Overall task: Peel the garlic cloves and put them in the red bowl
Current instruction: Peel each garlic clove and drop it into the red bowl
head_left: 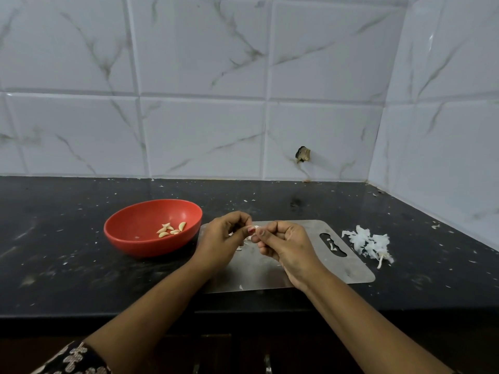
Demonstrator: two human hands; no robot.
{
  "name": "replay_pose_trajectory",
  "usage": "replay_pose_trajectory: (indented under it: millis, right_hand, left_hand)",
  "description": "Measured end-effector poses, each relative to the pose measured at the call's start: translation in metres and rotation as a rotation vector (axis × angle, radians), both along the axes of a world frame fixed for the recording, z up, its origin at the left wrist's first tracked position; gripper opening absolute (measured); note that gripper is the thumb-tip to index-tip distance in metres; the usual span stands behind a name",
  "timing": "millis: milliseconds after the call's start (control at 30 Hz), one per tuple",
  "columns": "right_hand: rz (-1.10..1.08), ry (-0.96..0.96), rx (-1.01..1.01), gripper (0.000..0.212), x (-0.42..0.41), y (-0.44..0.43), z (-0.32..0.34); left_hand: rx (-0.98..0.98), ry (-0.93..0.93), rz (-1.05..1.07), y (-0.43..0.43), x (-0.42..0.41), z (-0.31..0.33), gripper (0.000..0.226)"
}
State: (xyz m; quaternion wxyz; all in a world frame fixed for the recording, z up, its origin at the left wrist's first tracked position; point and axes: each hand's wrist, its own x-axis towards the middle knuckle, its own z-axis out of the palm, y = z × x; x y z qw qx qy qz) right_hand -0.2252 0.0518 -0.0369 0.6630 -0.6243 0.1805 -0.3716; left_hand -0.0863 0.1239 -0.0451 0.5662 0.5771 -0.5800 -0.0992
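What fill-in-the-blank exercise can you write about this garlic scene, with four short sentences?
The peeled cloves lie in the ____ bowl.
The bowl stands ____ of the cutting board.
The skins lie on the ____ countertop.
The left hand and the right hand pinch one clove over the cutting ____.
Missing words: red; left; black; board.

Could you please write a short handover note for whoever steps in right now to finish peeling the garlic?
Left hand and right hand both pinch one garlic clove above the steel board; how much skin remains is unclear.
The red bowl, left of the board, holds several peeled cloves.
A pile of skins lies on the counter right of the board.
Left: finish this clove and drop it in the bowl; no other unpeeled cloves show.
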Motion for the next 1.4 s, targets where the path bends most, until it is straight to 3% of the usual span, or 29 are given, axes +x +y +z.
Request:
replay_pose_trajectory:
  millis: [233, 400, 600, 767, 1200, 1400]
  right_hand:
    - [-0.044, -0.017, -0.034, 0.009, 0.003, 0.001, -0.001]
    - [-0.149, -0.016, 0.065, 0.011, 0.004, -0.005, -0.001]
    - [-0.172, 0.053, 0.07, 0.017, 0.006, -0.006, -0.003]
    - [-0.123, 0.073, 0.025, 0.017, 0.007, -0.004, -0.005]
    - [-0.047, 0.123, -0.025, 0.013, 0.005, -0.005, -0.003]
    - [-0.01, 0.069, 0.003, 0.008, 0.001, -0.005, -0.001]
  left_hand:
    - [-0.004, 0.022, 0.003, -0.002, -0.005, 0.0, 0.019]
    - [0.021, -0.051, 0.027, 0.001, -0.011, 0.002, 0.018]
    - [0.052, -0.079, 0.177, -0.001, -0.006, -0.001, 0.013]
    - [0.02, -0.104, 0.201, 0.0, -0.006, -0.001, 0.034]
    - [-0.163, -0.29, 0.329, 0.003, -0.007, -0.001, 0.014]
    - [-0.127, -0.226, 0.246, 0.003, -0.005, -0.002, 0.027]
